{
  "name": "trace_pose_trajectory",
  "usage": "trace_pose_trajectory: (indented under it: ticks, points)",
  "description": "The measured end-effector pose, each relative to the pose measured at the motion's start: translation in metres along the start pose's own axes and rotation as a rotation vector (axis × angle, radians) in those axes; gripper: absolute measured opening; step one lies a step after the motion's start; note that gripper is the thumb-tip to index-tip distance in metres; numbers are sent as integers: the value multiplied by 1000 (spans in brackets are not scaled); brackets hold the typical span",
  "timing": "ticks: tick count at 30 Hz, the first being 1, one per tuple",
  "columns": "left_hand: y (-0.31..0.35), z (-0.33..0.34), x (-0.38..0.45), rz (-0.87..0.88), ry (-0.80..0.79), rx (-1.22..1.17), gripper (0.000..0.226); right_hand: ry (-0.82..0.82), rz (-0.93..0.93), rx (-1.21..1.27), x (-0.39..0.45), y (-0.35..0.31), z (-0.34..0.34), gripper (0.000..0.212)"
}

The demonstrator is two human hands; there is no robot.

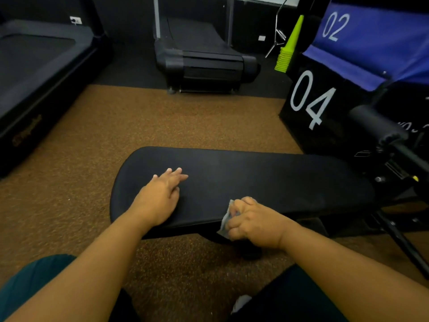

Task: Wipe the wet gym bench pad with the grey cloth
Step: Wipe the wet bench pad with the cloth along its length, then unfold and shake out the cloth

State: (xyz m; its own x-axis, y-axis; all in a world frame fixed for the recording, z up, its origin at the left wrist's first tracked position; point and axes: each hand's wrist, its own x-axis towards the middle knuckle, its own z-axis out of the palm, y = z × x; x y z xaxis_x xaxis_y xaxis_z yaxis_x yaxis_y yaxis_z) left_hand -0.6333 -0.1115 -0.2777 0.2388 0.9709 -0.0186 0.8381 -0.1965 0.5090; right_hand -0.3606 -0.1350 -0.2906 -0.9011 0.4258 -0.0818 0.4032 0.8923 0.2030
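Bench pad (pixel 255 180) is laid long-axis left to right; the grey cloth (pixel 226 219) is bunched in the right hand (pixel 253 223) grip at its near edge, unwiped surface beyond; the left hand (pixel 160 194) is pressed flat, fingers spread.

My left hand (pixel 160 194) lies flat on the pad (pixel 255 180); my right hand (pixel 253 220) grips the cloth (pixel 226 217) at the pad's near edge.

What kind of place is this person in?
Most likely a gym: a treadmill stands on the rubber floor, numbered boxes sit at right, and the hands rest on a padded bench pad.
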Motion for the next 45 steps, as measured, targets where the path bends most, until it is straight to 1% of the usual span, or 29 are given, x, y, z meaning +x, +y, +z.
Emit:
trace_pose_trajectory:
  ticks: [3, 10, 12, 14, 17, 18, 19, 20, 21, 22, 23, 24, 25, 26, 27, 28, 31, 33, 35, 37, 39, 40, 41, 43, 44, 45]
  points:
    - [13, 8, -2, 40, -30, 17, 44, -3, 69, 3, -24, 10, 4, 10]
    - [44, 27, 3, 83, -103, 47, 44, -86, 260, 88, -74, 31, 7, 18]
    - [52, 32, 6, 93, -109, 39, 44, -131, 340, 127, -88, 40, 11, 17]
    - [61, 37, 10, 97, -125, 30, 44, -143, 431, 165, -106, 48, 15, 16]
    - [73, 43, 15, 106, -153, 25, 44, -260, 584, 197, -133, 57, 12, 17]
    - [76, 44, 17, 110, -160, 25, 43, -316, 677, 215, -140, 57, 8, 17]
    - [79, 46, 18, 113, -164, 26, 43, -320, 859, 287, -152, 59, 11, 18]
    - [82, 47, 19, 116, -168, 28, 43, -305, 1111, 335, -174, 69, 23, 26]
    - [85, 49, 20, 120, -173, 29, 43, -236, 1341, 462, -205, 81, 40, 41]
    - [87, 50, 20, 124, -179, 30, 43, -185, 1525, 634, -237, 92, 58, 54]
    - [90, 51, 21, 127, -185, 29, 43, -4, 1648, 802, -259, 96, 68, 59]
    - [91, 52, 23, 129, -191, 29, 43, 65, 1669, 916, -269, 94, 63, 46]
    - [94, 53, 24, 130, -196, 28, 43, 217, 1685, 986, -272, 91, 50, 20]
    - [96, 55, 26, 130, -202, 26, 43, 316, 1701, 1018, -263, 84, 24, 15]
    - [100, 57, 27, 130, -207, 22, 43, 392, 1698, 1042, -254, 72, 0, 25]
    - [104, 59, 28, 131, -212, 17, 42, 493, 1666, 1115, -247, 64, -15, 28]
    - [121, 62, 32, 151, -223, -5, 42, 895, 1508, 1540, -232, 49, -28, 30]
    - [137, 61, 33, 172, -222, -59, 41, 1140, 1443, 1826, -222, 42, -26, 28]
    - [156, 58, 35, 184, -214, -164, 41, 1310, 1264, 2115, -213, 32, -32, 30]
    - [174, 56, 35, 175, -218, -298, 38, 1395, 1066, 2278, -205, 23, -41, 46]
    - [194, 55, 35, 156, -230, -424, 34, 1394, 942, 2320, -202, 18, -47, 62]
    - [204, 54, 35, 147, -228, -486, 33, 1377, 910, 2324, -201, 17, -50, 66]
    - [214, 54, 34, 129, -230, -555, 32, 1361, 904, 2335, -199, 15, -53, 61]
    - [233, 56, 31, 62, -281, -727, 33, 1356, 960, 2363, -195, 10, -55, 38]
    - [243, 57, 29, 19, -340, -823, 36, 1355, 981, 2371, -193, 8, -56, 36]
    - [252, 58, 26, -26, -411, -911, 40, 1345, 990, 2378, -192, 5, -59, 39]
